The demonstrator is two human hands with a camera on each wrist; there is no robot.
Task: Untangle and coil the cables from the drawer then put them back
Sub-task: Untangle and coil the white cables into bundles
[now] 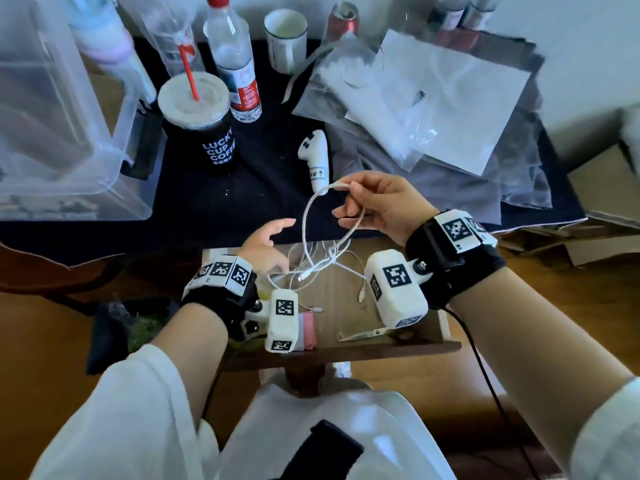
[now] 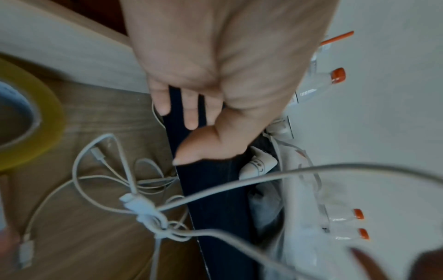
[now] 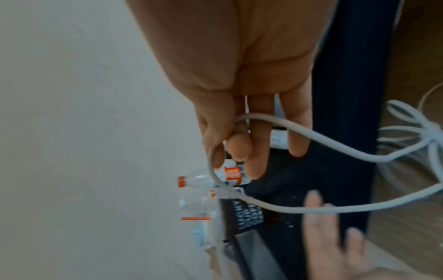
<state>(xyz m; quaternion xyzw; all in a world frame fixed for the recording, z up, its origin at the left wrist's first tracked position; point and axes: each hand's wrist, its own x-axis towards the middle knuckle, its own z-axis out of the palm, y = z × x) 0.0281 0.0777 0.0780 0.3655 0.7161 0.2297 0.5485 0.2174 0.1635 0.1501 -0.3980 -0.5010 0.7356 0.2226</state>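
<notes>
right hand (image 1: 381, 206) raised, pinching white cable (image 1: 310, 216); left hand (image 1: 266, 245) loose.

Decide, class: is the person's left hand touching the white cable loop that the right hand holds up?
Apart. The left wrist view shows the left hand open, with dark cloth visible between its fingertips and the raised white cable loop.

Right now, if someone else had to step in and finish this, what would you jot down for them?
Right hand: holds a loop of white cable lifted above the drawer.
Left hand: open, holding nothing, beside the loop.
Cables: the lifted one runs down into a knot with the thinner white cables lying in the open drawer.
Done: one cable partly pulled up.
Left: undo the knot, coil each cable, put them back.
</notes>
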